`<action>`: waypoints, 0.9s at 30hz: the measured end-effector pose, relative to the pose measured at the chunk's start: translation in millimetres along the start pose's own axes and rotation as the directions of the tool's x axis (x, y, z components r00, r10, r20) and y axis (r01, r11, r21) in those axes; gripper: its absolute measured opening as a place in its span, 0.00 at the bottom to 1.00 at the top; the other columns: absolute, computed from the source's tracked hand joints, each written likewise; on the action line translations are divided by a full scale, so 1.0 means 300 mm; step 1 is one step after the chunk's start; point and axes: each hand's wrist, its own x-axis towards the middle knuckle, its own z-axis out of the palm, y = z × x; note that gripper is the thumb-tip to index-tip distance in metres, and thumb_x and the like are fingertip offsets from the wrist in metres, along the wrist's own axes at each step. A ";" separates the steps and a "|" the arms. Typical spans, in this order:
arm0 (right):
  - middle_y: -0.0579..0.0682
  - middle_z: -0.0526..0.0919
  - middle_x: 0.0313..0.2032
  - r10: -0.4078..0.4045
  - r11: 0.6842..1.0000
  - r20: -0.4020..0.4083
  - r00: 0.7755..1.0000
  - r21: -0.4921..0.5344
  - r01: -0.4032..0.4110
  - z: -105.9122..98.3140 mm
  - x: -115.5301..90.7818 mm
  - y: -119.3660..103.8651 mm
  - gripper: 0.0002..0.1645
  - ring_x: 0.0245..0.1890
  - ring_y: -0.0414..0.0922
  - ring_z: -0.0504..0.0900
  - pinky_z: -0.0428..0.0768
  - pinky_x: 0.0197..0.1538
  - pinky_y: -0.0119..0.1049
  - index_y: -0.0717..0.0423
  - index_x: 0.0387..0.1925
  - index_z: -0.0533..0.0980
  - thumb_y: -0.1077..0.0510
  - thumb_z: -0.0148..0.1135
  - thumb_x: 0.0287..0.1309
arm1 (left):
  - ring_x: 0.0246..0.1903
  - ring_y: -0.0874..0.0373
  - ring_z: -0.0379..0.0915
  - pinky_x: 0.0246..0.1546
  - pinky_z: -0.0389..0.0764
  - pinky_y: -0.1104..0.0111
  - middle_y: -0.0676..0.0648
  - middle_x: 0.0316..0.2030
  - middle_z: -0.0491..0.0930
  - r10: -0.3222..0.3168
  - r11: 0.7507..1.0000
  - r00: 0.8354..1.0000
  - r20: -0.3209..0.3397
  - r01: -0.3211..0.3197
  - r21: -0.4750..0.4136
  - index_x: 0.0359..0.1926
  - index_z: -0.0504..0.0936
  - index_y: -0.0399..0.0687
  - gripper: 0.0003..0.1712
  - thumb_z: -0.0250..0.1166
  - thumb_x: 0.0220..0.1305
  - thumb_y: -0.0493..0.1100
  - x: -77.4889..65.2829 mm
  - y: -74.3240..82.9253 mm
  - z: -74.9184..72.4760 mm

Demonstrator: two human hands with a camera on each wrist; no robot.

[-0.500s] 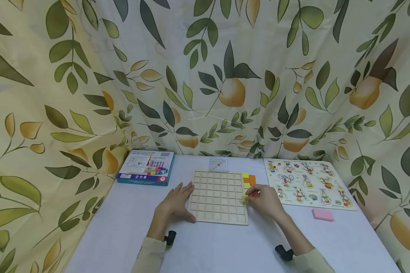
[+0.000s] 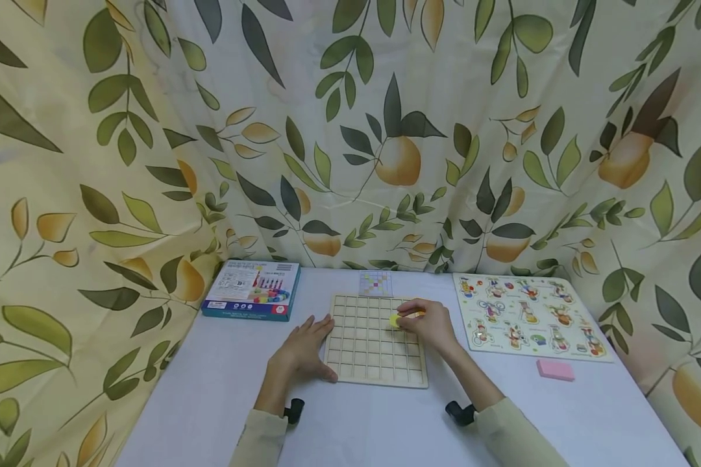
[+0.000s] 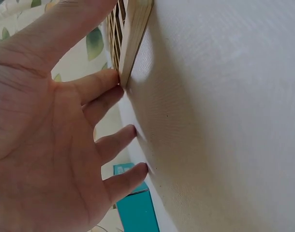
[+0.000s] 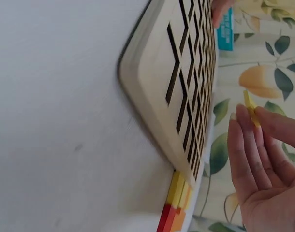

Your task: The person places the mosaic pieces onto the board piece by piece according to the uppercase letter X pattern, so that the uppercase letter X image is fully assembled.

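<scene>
A wooden grid board (image 2: 362, 353) lies in the middle of the white table. My left hand (image 2: 302, 349) rests along its left side with fingers spread; in the left wrist view the fingertips (image 3: 114, 77) touch the frame's corner. My right hand (image 2: 432, 324) pinches a small yellow tile (image 4: 250, 107) between thumb and fingers, held over the upper right part of the board. Yellow tiles (image 4: 176, 188) and a red tile (image 4: 166, 218) lie by the board's edge in the right wrist view, mostly hidden behind the right hand in the head view.
A card with a coloured grid pattern (image 2: 376, 283) lies behind the board. At the back left is a boxed set (image 2: 251, 290). A picture puzzle board (image 2: 526, 318) lies to the right, with a pink block (image 2: 555, 370) in front of it. A leaf-patterned curtain (image 2: 350, 162) hangs behind.
My right hand has moved left and slightly away from me, from the tiles at the board's right edge to over the board, with the yellow tile pinched. The left hand stays in place.
</scene>
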 end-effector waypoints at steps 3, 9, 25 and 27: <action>0.49 0.91 0.35 -0.009 1.000 0.002 1.000 0.030 0.009 0.030 0.018 -0.020 0.12 0.32 0.43 0.87 0.82 0.35 0.32 0.56 0.41 0.88 0.61 0.80 0.54 | 0.81 0.40 0.41 0.78 0.49 0.39 0.49 0.82 0.54 -0.009 1.000 1.000 -0.005 0.009 0.005 0.81 0.60 0.49 0.72 0.87 0.39 0.63 -0.001 0.001 0.001; 0.49 0.91 0.35 0.013 0.996 0.006 1.000 0.085 -0.014 0.092 0.055 -0.061 0.10 0.32 0.43 0.88 0.84 0.34 0.31 0.56 0.39 0.88 0.63 0.80 0.54 | 0.82 0.41 0.42 0.78 0.50 0.40 0.50 0.82 0.54 -0.023 0.999 1.000 -0.009 0.023 0.034 0.82 0.60 0.51 0.72 0.86 0.39 0.64 -0.001 -0.001 0.005; 0.50 0.91 0.33 -0.010 0.992 0.066 0.998 0.129 0.002 0.230 0.183 -0.088 0.19 0.30 0.42 0.89 0.88 0.34 0.33 0.61 0.47 0.86 0.66 0.80 0.52 | 0.81 0.41 0.42 0.78 0.51 0.40 0.50 0.82 0.54 -0.020 0.998 1.000 -0.001 0.020 0.054 0.82 0.60 0.51 0.71 0.85 0.40 0.66 0.004 0.005 0.006; 0.50 0.91 0.33 -0.008 0.990 0.075 0.997 0.140 -0.003 0.245 0.193 -0.086 0.20 0.30 0.42 0.89 0.88 0.34 0.33 0.61 0.48 0.85 0.66 0.80 0.52 | 0.81 0.42 0.43 0.78 0.51 0.40 0.50 0.82 0.54 -0.022 0.998 1.000 -0.001 0.022 0.058 0.82 0.60 0.51 0.71 0.85 0.40 0.67 0.007 0.004 0.007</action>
